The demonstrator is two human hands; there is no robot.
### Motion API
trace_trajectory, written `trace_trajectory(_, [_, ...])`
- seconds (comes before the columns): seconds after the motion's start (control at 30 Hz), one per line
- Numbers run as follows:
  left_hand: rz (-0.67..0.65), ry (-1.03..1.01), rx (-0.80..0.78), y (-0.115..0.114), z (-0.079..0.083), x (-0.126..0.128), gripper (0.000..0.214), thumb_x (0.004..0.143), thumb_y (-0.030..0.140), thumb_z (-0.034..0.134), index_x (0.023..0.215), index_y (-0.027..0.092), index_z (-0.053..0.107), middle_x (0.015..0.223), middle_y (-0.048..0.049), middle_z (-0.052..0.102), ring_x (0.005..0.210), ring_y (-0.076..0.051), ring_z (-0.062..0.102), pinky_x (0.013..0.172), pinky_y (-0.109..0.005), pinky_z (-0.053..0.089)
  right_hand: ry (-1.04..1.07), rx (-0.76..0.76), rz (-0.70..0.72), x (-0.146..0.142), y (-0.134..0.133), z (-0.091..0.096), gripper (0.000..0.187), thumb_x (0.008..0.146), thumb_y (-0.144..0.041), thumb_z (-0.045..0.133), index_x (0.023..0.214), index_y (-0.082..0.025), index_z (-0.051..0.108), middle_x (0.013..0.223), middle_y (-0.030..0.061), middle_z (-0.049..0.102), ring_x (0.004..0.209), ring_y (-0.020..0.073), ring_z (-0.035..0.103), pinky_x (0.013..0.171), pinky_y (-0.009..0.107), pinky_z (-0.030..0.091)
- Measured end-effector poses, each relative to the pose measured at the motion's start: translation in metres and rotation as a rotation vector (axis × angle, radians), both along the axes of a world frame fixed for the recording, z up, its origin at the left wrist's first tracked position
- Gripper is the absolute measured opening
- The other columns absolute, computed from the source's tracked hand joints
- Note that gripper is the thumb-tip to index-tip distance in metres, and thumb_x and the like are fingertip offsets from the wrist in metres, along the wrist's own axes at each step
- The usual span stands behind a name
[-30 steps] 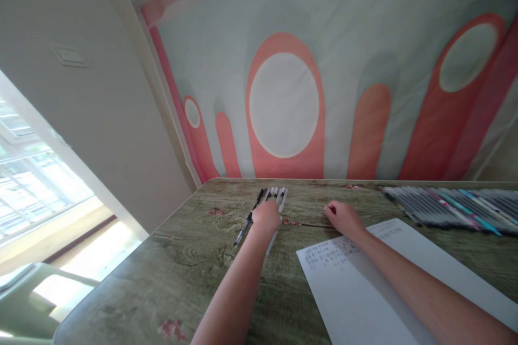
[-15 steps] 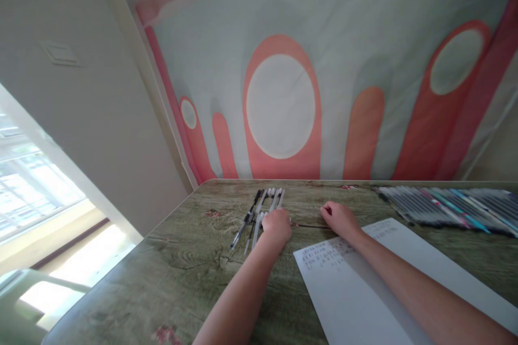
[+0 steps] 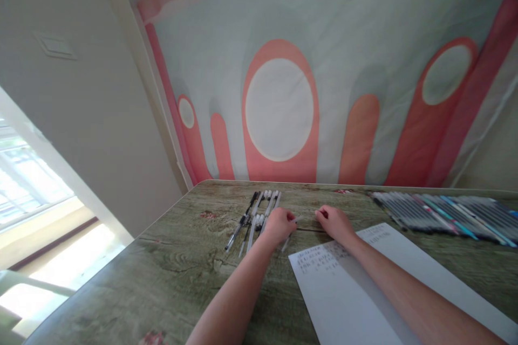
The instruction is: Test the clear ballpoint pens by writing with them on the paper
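Note:
My left hand (image 3: 279,224) is curled on the wood-grain table (image 3: 178,259), fingers closed round a thin pale pen (image 3: 288,239) whose end sticks out below the hand. Just left of it lies a small row of pens (image 3: 254,213), white ones and a black one. My right hand (image 3: 334,222) rests a short way to the right, fingers curled down, at the top corner of a white sheet of paper (image 3: 356,285) with small writing. Whether it holds anything is hidden.
A long row of several grey, teal and pink pens (image 3: 441,210) lies along the table's far right. A cloth with pink arches and white circles (image 3: 279,113) hangs behind the table. A bright window (image 3: 24,188) is at the left.
My left hand has moved right, off the small row of pens and toward my right hand, with a pale pen in its fingers. The view has shifted a little.

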State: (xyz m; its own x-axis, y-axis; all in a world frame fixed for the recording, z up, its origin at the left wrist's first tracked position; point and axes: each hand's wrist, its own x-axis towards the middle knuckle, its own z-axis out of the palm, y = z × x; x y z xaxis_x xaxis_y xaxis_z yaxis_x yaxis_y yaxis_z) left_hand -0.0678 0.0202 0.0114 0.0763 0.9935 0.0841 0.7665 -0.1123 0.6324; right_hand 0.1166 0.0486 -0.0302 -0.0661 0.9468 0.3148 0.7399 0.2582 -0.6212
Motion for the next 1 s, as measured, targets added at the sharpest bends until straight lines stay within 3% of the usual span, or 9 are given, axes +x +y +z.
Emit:
trace_trajectory(0.1, [-0.024,-0.434,-0.063,0.005,-0.005,0.002,0.008,0.058,0.016,0.062,0.065,0.014,0.065,0.056,-0.0022,0.059,0.050,-0.012,0.051,0.050,-0.022,0.040,0.109,-0.027,0.036,-0.001,-0.001,0.003,0.029,0.077,-0.039,0.042,0.063,-0.019,0.057,0.058,0.0030,0.060,0.056,0.0163,0.052,0.054,0.025,0.032])
trace_trajectory(0.2, [-0.022,-0.857,-0.155,0.006,-0.007,0.007,0.016,0.058,0.022,0.067,0.070,0.013,0.064,0.062,-0.0021,0.059,0.049,-0.009,0.050,0.049,-0.021,0.042,0.253,-0.077,0.165,-0.003,-0.004,0.009,0.031,0.076,-0.043,0.044,0.067,-0.018,0.059,0.060,0.0023,0.060,0.055,0.0154,0.052,0.053,0.025,0.035])
trace_trajectory(0.33, [0.005,-1.173,-0.207,0.006,-0.013,0.017,0.024,0.056,0.026,0.071,0.073,0.011,0.061,0.062,-0.0014,0.057,0.052,-0.007,0.051,0.053,-0.021,0.044,0.413,-0.229,0.421,-0.008,-0.015,0.020,0.036,0.077,-0.048,0.043,0.071,-0.016,0.059,0.061,0.0004,0.059,0.048,0.0107,0.047,0.048,0.023,0.035])
trace_trajectory(0.43, [0.016,-1.288,-0.192,0.006,-0.021,0.024,0.027,0.056,0.027,0.072,0.073,0.010,0.060,0.058,-0.0005,0.055,0.049,-0.007,0.050,0.051,-0.020,0.043,0.405,-0.285,0.529,-0.011,-0.020,0.024,0.034,0.075,-0.048,0.049,0.068,-0.016,0.059,0.060,-0.0002,0.059,0.047,0.0093,0.046,0.048,0.022,0.035])
trace_trajectory(0.57, [0.002,-1.355,-0.145,0.004,-0.026,0.033,0.029,0.055,0.026,0.073,0.075,0.009,0.060,0.056,0.0002,0.054,0.045,-0.005,0.048,0.048,-0.019,0.040,0.397,-0.325,0.547,-0.013,-0.021,0.022,0.035,0.071,-0.049,0.054,0.062,-0.015,0.056,0.057,-0.0001,0.058,0.046,0.0089,0.045,0.046,0.022,0.033])
trace_trajectory(0.77, [0.102,-1.585,-0.100,0.005,-0.020,0.030,0.032,0.060,0.033,0.071,0.079,0.010,0.059,0.078,-0.0071,0.061,0.071,-0.011,0.059,0.068,-0.023,0.046,0.494,-0.385,0.506,-0.010,-0.021,0.022,0.038,0.075,-0.051,0.047,0.066,-0.016,0.055,0.054,-0.0009,0.054,0.046,0.0083,0.043,0.046,0.021,0.031])
trace_trajectory(0.87, [0.190,-1.595,-0.048,0.011,-0.017,0.019,0.036,0.063,0.037,0.068,0.086,0.012,0.060,0.075,-0.0027,0.057,0.060,-0.006,0.054,0.054,-0.016,0.042,0.595,-0.429,0.502,-0.008,-0.021,0.023,0.036,0.077,-0.051,0.045,0.074,-0.016,0.054,0.061,-0.0001,0.056,0.046,0.0078,0.041,0.044,0.020,0.028])
trace_trajectory(1.0, [0.290,-1.609,0.094,0.021,-0.008,-0.004,0.035,0.068,0.040,0.064,0.089,0.012,0.058,0.055,0.0060,0.040,0.039,0.000,0.032,0.036,-0.013,0.021,0.576,-0.434,0.543,-0.006,-0.020,0.021,0.035,0.075,-0.050,0.049,0.081,-0.016,0.058,0.060,-0.0006,0.055,0.046,0.0077,0.039,0.044,0.021,0.027])
